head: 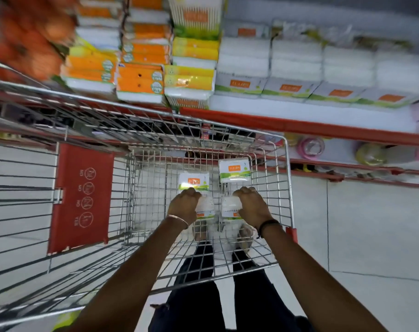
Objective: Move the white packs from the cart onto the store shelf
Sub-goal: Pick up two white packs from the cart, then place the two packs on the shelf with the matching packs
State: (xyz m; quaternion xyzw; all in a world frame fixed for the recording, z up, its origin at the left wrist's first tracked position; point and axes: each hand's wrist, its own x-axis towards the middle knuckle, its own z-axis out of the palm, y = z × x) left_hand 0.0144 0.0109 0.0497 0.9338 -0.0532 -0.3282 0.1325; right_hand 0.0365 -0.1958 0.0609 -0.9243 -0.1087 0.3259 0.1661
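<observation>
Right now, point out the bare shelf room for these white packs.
A free strip of white shelf runs between the row of white packs and the red shelf edge. To the left, orange packs and yellow packs crowd up to the edge. Each hand, left and right, grips a pack in the cart.

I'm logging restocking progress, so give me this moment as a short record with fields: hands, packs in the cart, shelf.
left hand: left hand closed on a white pack inside the cart
right hand: right hand closed on another white pack
loose packs in cart: two, the left loose pack and the right loose pack, lying beyond the hands
shelf: store shelf beyond the cart, with a row of matching white packs already on it
progress: held packs not yet lifted out of the cart
</observation>
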